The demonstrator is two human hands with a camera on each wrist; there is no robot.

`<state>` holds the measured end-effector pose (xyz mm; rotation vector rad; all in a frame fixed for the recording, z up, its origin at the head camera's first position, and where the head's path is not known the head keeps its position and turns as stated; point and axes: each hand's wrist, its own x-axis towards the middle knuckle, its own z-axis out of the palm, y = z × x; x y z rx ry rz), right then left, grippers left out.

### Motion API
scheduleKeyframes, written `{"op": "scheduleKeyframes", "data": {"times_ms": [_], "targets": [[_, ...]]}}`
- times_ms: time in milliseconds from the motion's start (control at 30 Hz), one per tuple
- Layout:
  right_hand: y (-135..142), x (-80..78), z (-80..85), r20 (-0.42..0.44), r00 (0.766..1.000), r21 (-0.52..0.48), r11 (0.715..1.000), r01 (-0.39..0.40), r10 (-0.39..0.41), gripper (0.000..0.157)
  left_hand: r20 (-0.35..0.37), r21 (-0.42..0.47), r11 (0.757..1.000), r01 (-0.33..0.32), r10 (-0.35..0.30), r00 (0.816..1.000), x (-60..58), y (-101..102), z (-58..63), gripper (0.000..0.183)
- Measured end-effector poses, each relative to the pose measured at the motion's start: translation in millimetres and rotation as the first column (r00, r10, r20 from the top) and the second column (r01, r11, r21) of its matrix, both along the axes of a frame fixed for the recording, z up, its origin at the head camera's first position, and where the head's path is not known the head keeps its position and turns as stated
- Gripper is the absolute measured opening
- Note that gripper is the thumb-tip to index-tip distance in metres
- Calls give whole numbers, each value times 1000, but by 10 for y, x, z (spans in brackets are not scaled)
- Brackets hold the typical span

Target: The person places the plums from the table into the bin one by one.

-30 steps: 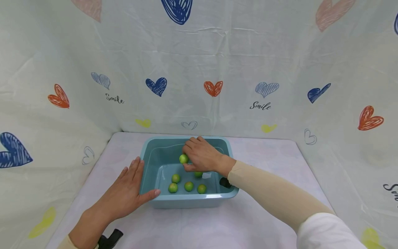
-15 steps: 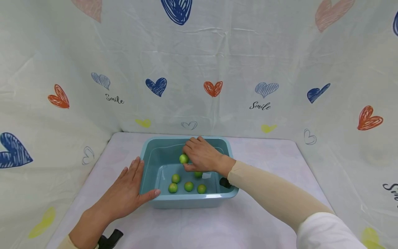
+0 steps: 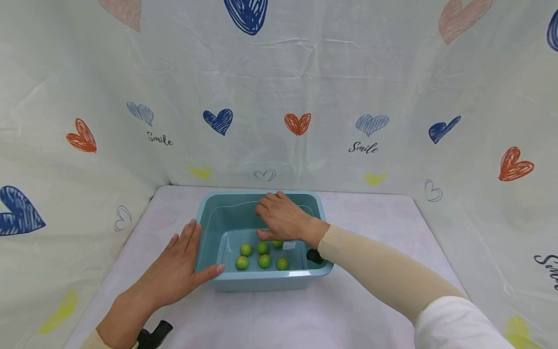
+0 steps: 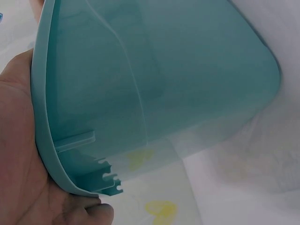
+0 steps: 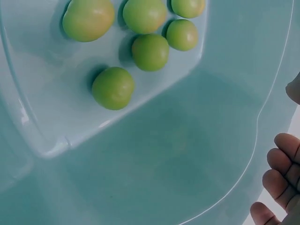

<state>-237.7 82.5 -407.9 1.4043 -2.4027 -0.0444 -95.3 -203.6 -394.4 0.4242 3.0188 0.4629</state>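
Note:
A light-blue plastic basin [image 3: 257, 274] stands on the table, with several small round green fruits [image 3: 264, 261] on its floor. They look smooth and yellowish green in the right wrist view [image 5: 113, 88]. My right hand [image 3: 281, 218] hangs over the basin's back half, with nothing held. In the right wrist view its thumb stands apart from the loosely bent fingers [image 5: 280, 161]. My left hand [image 3: 176, 266] lies against the basin's left side, fingers straight along the outside and thumb over the front-left corner. The left wrist view shows its palm at the rim [image 4: 40, 103].
A pale cloth covers the table [image 3: 270, 320], and a white curtain [image 3: 331, 87] with printed hearts closes off the back and sides. A black wrist device [image 3: 315, 256] on the right arm overlaps the basin's right end. Another black device [image 3: 154, 334] sits at the left wrist.
The green fruit that my right hand pinched has dropped onto the basin floor among the others. Both hands stay in nearly the same place.

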Motion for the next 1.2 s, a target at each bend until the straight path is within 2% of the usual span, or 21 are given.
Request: {"op": "scheduleKeyframes", "data": {"times_ms": [233, 333, 467, 700, 833, 933, 1200], "targets": [[-2, -2, 0, -19, 1000, 0, 1000, 8, -8, 34, -3, -7, 1000, 1, -1, 1000, 8, 18, 2, 119], [-2, 6, 50, -27, 999, 14, 999, 30, -30, 34, 0, -2, 1000, 0, 0, 1000, 6, 18, 1, 119], [28, 19, 183, -32, 997, 12, 998, 67, -67, 33, 10, 6, 1000, -6, 6, 1000, 3, 14, -1, 121], [222, -20, 481, -13, 992, -102, 987, 122, -124, 28, 19, 18, 1000, -16, 16, 1000, -1, 7, -3, 123], [439, -42, 615, 25, 982, -164, 969, 187, -185, 27, 17, 16, 1000, -18, 17, 1000, 2, 11, -9, 123], [646, -53, 650, 49, 969, -197, 949, 247, -242, 26, 15, -3, 1000, -21, 21, 1000, 0, 15, -9, 124], [1243, -19, 530, 112, 915, -226, 887, 403, -387, 30, -9, -57, 998, -25, 25, 1000, 2, 25, 11, 123]]}}
